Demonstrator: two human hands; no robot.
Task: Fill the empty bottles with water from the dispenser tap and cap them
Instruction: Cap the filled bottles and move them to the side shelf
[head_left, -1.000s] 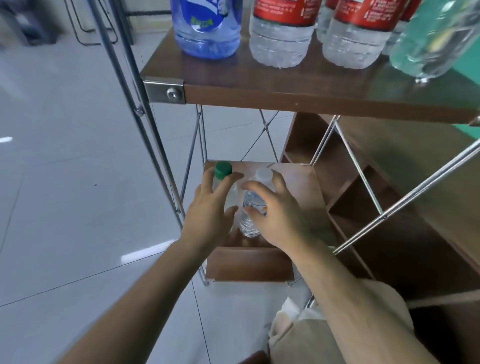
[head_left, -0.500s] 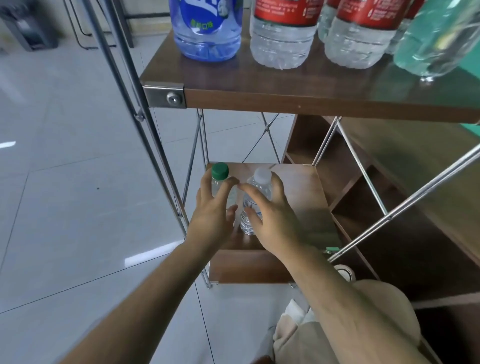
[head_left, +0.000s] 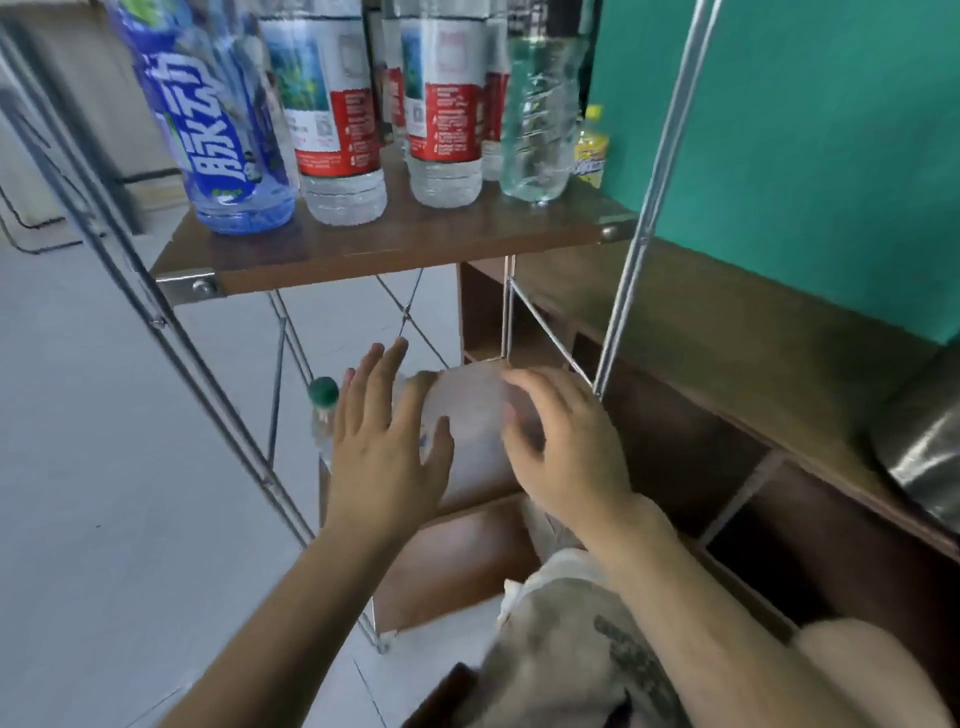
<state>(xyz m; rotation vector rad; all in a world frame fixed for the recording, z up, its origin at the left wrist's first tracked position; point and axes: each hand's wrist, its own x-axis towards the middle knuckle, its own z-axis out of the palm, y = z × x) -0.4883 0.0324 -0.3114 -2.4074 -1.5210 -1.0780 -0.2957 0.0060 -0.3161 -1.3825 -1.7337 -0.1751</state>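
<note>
Hovering above the lower shelf (head_left: 457, 561), the left hand (head_left: 387, 457) lies open, fingers straight, just right of the green-capped bottle (head_left: 322, 410); farther right, the blurred right hand (head_left: 566, 457) curls, grip unclear.

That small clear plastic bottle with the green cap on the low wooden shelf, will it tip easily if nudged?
Probably: the small clear plastic bottle with the green cap stands tall and narrow by the low wooden shelf's left edge, so a nudge may topple it. Its thin wall likely dents when squeezed. Fill level is unclear.
</note>
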